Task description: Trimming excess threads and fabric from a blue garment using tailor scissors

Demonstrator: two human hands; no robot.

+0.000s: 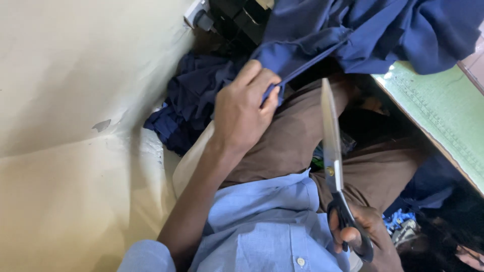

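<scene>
Between my two grips runs a strip of navy cloth (322, 45), w/ the L hand (244, 108) pinching its edge tight, thumb over fingers, closed on the fabric. From that pinch the cloth stretches up & away to the green table (443, 116), where the rest lies bunched on the top. Just beyond the L pinch, more navy fabric (191, 95) is heaped low against the cream wall (75, 100). R hand (363, 236) sits near my body, fingers thru the black handles of the scissors (333, 151), closed on them. Blades look shut or nearly so, long steel pointing from the R grip up toward the taut strip; the tip is near the cloth, can't tell if it touches. Under both grips I see brown trousers (287, 141), & nearest me a light blue shirt (262, 221).
</scene>
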